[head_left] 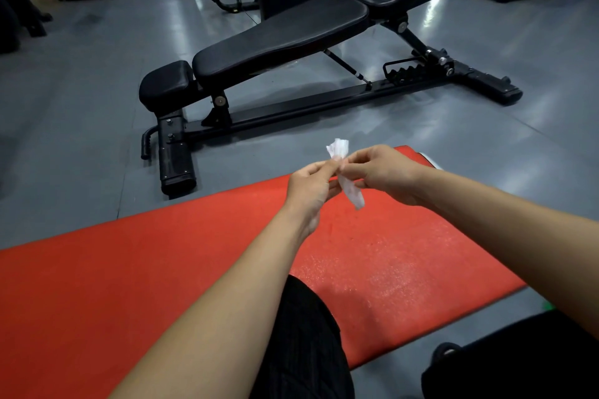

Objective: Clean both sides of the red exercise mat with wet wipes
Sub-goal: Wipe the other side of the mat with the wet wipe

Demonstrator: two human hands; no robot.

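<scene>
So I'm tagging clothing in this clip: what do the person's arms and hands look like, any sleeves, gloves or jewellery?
Both forearms are bare right to the frame edge, with no sleeves showing. The left hand and right hand wear no gloves, and no rings, watch or wristband are visible.

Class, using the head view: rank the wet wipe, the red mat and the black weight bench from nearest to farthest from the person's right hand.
1. Wet wipe: pinched in the right hand itself, shared with the left hand.
2. Red mat: directly beneath the hands.
3. Black weight bench: beyond the mat, on the grey floor.
</scene>
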